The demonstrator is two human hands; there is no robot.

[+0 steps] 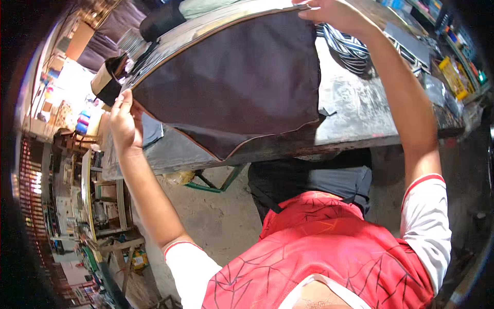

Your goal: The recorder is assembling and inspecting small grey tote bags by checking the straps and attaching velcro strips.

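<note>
Fingers [123, 99] of the left hand [126, 125] and right hand [340, 16] pinch opposite ends of a dark sheet [231, 69], spread above the table [360, 110] and drooping past its near edge, seemingly light, floppy, best held by corners.

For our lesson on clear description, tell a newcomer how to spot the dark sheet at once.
Find the long workbench across the upper picture. Over it, a large sheet stretches between the left hand, at its left corner, and the right hand, at its upper right. Unlike the coiled black-and-white cords beside it, this is one broad, dark brown piece.
</note>
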